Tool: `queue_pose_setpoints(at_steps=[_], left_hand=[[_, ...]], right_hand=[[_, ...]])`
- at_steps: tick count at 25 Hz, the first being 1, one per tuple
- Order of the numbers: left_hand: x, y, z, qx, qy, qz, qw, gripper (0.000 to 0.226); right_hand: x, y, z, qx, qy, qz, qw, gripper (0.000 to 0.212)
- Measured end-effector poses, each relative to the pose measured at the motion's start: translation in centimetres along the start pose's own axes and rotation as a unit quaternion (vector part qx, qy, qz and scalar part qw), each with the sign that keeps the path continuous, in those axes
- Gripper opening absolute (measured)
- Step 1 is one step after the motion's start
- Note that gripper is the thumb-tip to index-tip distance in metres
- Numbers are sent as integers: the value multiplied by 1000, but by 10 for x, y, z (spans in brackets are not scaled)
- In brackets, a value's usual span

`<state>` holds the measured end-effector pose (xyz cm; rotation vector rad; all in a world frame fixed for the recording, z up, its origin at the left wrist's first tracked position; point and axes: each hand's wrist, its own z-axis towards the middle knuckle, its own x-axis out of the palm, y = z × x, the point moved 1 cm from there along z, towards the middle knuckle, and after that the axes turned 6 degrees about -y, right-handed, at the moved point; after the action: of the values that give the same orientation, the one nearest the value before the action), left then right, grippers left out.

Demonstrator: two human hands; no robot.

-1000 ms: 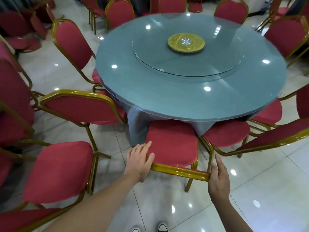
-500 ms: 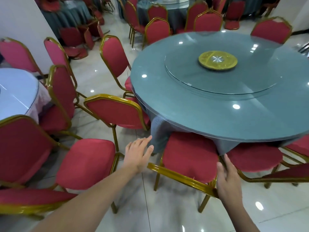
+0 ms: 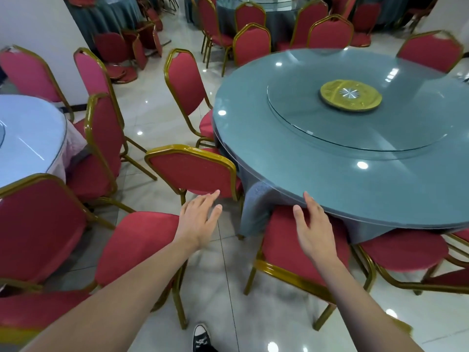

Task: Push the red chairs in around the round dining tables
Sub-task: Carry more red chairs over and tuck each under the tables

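Trouble, as I judged it, lay leftward: both grips were released, left hand and right hand empty above the tucked chair under the tabletop, and the next chair could snag its neighbour's frame.

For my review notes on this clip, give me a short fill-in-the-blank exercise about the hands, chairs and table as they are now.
1. Both the left hand and the right hand hold ____.
2. The yellow disc sits on the glass ____.
3. The tucked chair has its seat under the ____ tablecloth.

Missing words: nothing; turntable; grey
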<state>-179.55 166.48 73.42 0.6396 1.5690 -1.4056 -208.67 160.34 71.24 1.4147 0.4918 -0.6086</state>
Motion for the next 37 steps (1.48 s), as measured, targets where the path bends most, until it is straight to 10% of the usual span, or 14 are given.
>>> queue_pose_setpoints(at_steps=[18, 37], left_hand=[[-80, 171, 169, -12, -66, 12, 998, 62], [-5, 210, 298, -68, -69, -29, 995, 67]], right_hand=[[177, 142, 106, -39, 52, -51, 997, 63], [307, 104, 241, 36, 196, 43, 979, 59]])
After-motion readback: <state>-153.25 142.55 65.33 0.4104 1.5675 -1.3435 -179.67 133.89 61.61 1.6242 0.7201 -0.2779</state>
